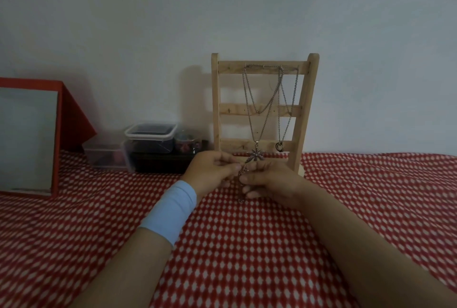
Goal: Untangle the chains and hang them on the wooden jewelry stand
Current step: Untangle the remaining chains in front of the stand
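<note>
Pinching a thin, dark metal chain (241,171) between both hands, just in front of the pale wooden ladder-shaped jewelry stand (215,100).
The left hand (212,171), above a light blue wristband (170,211), and the right hand (269,181) each nip the bunched chain with thumb and fingertips. Its loose end dangles over the red white-dotted cloth (247,246). Silver chains (249,100) hang from the stand's top rail, one ending in a leaf-shaped pendant (256,155), and one further right in a small dark ring (279,147).
</note>
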Tool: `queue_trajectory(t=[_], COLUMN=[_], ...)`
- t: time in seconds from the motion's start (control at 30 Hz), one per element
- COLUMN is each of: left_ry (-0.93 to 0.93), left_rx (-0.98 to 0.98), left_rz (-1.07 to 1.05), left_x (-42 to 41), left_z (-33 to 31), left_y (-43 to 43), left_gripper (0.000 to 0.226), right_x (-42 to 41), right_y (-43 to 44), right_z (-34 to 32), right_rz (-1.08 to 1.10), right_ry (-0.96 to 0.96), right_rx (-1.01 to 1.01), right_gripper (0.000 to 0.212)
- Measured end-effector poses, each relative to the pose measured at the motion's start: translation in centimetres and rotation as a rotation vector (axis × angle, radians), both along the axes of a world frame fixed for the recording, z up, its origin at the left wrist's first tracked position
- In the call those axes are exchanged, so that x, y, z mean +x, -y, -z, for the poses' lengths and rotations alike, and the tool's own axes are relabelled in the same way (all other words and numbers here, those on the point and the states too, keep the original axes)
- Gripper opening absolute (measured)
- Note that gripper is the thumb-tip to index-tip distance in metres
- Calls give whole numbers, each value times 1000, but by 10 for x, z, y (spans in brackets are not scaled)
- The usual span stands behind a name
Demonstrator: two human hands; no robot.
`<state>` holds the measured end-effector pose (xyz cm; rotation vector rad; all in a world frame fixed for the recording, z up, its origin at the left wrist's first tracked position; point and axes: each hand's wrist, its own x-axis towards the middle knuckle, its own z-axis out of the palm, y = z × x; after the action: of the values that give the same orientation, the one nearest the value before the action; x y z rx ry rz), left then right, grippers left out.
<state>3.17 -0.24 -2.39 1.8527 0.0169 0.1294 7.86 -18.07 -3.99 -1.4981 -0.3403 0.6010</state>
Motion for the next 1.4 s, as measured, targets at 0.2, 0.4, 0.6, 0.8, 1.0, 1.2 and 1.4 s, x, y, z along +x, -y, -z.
queue_trajectory(t=[0.2, 0.4, 0.6, 0.8, 1.0, 1.2, 1.4], left_ry=[-63, -88, -129, -246, -245, -164, -186], left_rx=[2, -39, -69, -104, -111, -64, -59], left_rz=[34, 74, 102, 128, 203, 135, 233], left_x=[1, 1, 4, 6, 7, 7, 3], left_z=[1, -2, -5, -4, 3, 2, 3], left_y=[1, -12, -12, -18, -13, -15, -21], left_gripper=[25, 27, 14, 13, 18, 10, 13], right_x=[-2, -5, -6, -3, -1, -2, 0], right_y=[-2, -4, -5, 2, 7, 1, 5], right_z=[0, -6, -16, -24, -33, -30, -28], right_rz=[37, 85, 180, 88, -148, -47, -4], right_ry=[48, 133, 364, 369, 447, 461, 475], right_rx=[7, -16, -114, -226, -519, -379, -364], right_gripper=[8, 17, 14, 15, 44, 16, 9])
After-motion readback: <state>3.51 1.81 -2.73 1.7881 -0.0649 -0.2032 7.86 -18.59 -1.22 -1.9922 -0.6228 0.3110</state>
